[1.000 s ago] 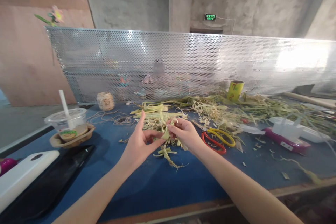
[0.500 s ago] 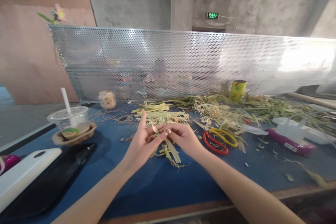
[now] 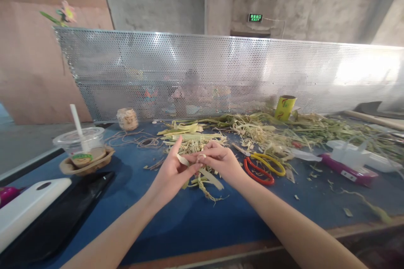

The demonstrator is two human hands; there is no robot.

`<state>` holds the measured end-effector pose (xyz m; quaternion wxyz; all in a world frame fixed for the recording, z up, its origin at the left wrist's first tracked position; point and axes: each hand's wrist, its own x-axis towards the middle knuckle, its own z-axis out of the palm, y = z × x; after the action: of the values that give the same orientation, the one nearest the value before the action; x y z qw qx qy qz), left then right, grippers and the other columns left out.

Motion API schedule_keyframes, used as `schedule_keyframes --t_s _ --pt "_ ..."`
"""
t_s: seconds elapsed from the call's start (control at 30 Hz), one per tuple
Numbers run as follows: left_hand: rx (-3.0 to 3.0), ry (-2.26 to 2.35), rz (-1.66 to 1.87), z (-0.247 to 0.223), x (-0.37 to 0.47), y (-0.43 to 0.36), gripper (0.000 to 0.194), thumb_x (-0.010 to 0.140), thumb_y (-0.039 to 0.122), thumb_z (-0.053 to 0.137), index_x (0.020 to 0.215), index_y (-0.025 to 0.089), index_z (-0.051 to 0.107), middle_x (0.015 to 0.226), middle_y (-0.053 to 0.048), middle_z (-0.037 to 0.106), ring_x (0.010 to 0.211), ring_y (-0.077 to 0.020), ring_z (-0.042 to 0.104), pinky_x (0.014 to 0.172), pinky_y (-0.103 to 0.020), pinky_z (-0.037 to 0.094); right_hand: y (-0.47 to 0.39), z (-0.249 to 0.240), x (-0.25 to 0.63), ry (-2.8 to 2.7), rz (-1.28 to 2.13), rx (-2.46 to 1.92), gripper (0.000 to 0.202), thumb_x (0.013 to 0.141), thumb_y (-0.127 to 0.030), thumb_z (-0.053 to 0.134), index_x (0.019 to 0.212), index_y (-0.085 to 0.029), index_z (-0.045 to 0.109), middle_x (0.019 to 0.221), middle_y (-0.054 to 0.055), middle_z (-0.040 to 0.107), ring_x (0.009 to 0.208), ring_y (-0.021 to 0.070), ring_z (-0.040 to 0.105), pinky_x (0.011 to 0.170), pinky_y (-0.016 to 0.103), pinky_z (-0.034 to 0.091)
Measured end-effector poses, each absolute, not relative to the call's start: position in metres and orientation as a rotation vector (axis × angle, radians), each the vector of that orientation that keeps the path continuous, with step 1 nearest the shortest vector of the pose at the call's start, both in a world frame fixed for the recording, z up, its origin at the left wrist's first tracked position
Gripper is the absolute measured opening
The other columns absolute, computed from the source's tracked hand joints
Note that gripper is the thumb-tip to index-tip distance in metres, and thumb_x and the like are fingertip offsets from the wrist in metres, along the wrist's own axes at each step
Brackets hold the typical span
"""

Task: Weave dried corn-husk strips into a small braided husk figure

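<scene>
My left hand [image 3: 173,172] and my right hand [image 3: 222,162] meet above the middle of the blue table. Both pinch a pale flat plant strip [image 3: 212,179] between thumb and fingers; one end curls up over the left fingers and the other hangs toward the table. The left thumb touches near the right fingertips, and one left finger points up. Under the hands, a braided plant piece [image 3: 206,192] with thin, frayed ends lies on the table. Behind them is a pile of pale dried strips [image 3: 186,128]. Scissors [image 3: 259,171] with red and yellow handles rest right of my right hand.
At left stand a lidded cup [image 3: 82,147] in a cardboard holder, a black tablet [image 3: 59,218] and a white object [image 3: 33,208]. Twine [image 3: 139,139] and its spool [image 3: 127,119] lie behind. A purple-and-white device [image 3: 349,170] is at right. A perforated metal screen [image 3: 195,63] edges the back.
My right fingers have lifted and spread slightly, and the strip's hanging end has swung a little to the right. The view has shifted slightly.
</scene>
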<state>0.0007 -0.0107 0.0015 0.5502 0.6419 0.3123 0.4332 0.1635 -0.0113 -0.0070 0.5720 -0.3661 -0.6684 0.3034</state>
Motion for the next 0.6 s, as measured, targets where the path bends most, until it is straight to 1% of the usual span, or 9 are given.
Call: schedule_keyframes --t_s 0.07,0.13,0.2,0.27,0.33,0.4,0.47,0.53,0.6 --pt "1.577 0.758 0.999 0.002 0.0 -0.011 0.098 0.077 0.028 0.065 0.144 0.022 -0.006 0.077 0.003 0.062 0.08 -0.0145 0.064 0.075 -0.026 0.048 -0.011 -0.005 0.166 -1.498 0.757 -0.882 0.014 0.072 -0.031 0.064 0.076 -0.023 0.075 0.071 0.001 0.049 0.071 0.0135 0.049 0.067 0.029 0.043" --pt "1.609 0.765 0.992 0.001 -0.001 -0.011 0.096 0.077 0.03 0.064 0.145 0.023 -0.005 0.078 0.003 0.061 0.082 -0.0162 0.064 0.073 -0.027 0.047 -0.011 -0.003 0.168 -1.483 0.724 -0.919 0.017 0.073 -0.034 0.063 0.073 -0.02 0.073 0.072 0.001 0.051 0.071 0.0136 0.049 0.067 0.029 0.042" --pt "1.612 0.779 1.016 0.001 -0.001 -0.011 0.098 0.075 0.03 0.066 0.145 0.024 -0.003 0.078 0.002 0.062 0.078 -0.016 0.063 0.068 -0.027 0.047 -0.012 -0.002 0.168 -1.521 0.736 -0.956 0.021 0.075 -0.036 0.06 0.081 -0.018 0.069 0.073 0.002 0.054 0.069 0.0134 0.051 0.065 0.028 0.042" --pt "1.59 0.802 1.076 0.003 -0.001 -0.012 0.102 0.071 0.029 0.07 0.145 0.023 0.0 0.079 0.002 0.063 0.071 -0.0144 0.061 0.064 -0.026 0.046 -0.014 -0.001 0.167 -1.574 0.794 -0.979 0.027 0.076 -0.039 0.059 0.093 -0.017 0.06 0.075 0.001 0.056 0.067 0.0128 0.052 0.062 0.027 0.042" --pt "1.571 0.83 1.134 0.006 -0.002 -0.013 0.104 0.068 0.029 0.072 0.145 0.023 0.002 0.08 0.001 0.065 0.064 -0.0124 0.059 0.059 -0.025 0.045 -0.016 -0.002 0.166 -1.645 0.838 -0.981 0.033 0.076 -0.04 0.06 0.098 -0.018 0.051 0.077 0.001 0.056 0.065 0.0117 0.052 0.059 0.025 0.042" --pt "1.563 0.847 1.188 0.01 -0.003 -0.013 0.105 0.067 0.029 0.073 0.145 0.022 0.003 0.079 0.001 0.067 0.061 -0.0121 0.058 0.056 -0.025 0.045 -0.018 -0.001 0.165 -1.74 0.81 -1.007 0.026 0.076 -0.038 0.06 0.088 -0.018 0.05 0.071 -0.001 0.055 0.06 0.01 0.049 0.056 0.023 0.039" --pt "1.564 0.861 1.224 0.012 -0.004 -0.012 0.104 0.068 0.03 0.072 0.145 0.022 0.002 0.08 -0.001 0.068 0.064 -0.014 0.061 0.059 -0.026 0.047 -0.02 0.001 0.166 -1.862 0.758 -1.073 0.017 0.081 -0.033 0.055 0.076 -0.018 0.052 0.059 -0.004 0.052 0.051 0.008 0.044 0.051 0.021 0.036" --pt "1.57 0.863 1.255 0.013 -0.005 -0.012 0.104 0.069 0.03 0.072 0.145 0.021 0.001 0.078 -0.001 0.069 0.071 -0.0159 0.063 0.067 -0.029 0.049 -0.021 0.004 0.168 -1.954 0.698 -1.124 0.022 0.084 -0.028 0.05 0.066 -0.017 0.054 0.051 -0.005 0.049 0.047 0.0072 0.041 0.05 0.021 0.034" --pt "1.58 0.854 1.258 0.013 -0.006 -0.011 0.104 0.07 0.029 0.071 0.145 0.02 -0.001 0.074 0.001 0.068 0.074 -0.0162 0.064 0.071 -0.029 0.049 -0.022 0.008 0.171 -1.987 0.674 -1.11 0.024 0.085 -0.026 0.047 0.065 -0.017 0.057 0.05 -0.004 0.05 0.047 0.0075 0.043 0.052 0.021 0.036"
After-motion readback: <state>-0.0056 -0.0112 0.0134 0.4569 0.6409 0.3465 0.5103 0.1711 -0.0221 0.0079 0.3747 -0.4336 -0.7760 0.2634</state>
